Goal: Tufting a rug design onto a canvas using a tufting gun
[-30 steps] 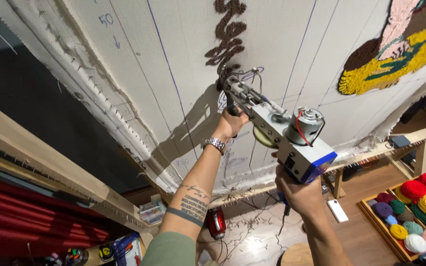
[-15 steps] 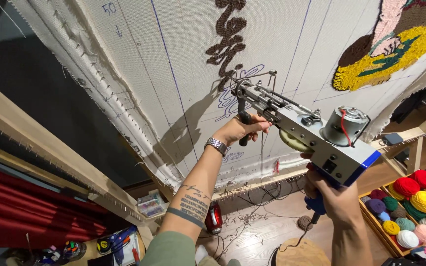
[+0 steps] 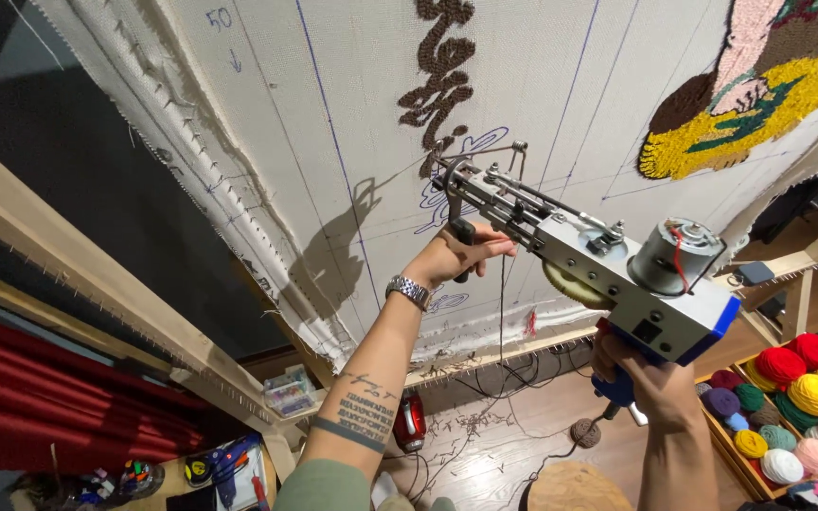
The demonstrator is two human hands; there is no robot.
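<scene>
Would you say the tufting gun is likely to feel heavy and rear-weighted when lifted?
Probably: the tufting gun carries a metal motor at its rear, and both the left hand and right hand grip it. Its rigid metal body looks unlikely to flex.

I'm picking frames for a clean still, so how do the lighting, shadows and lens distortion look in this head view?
Head view: bright, even light; the tufting gun and left hand cast a hard dark shadow on the cloth; the wide lens bows the wooden frame; the right hand and yarn balls look sharp, with no glare.
</scene>
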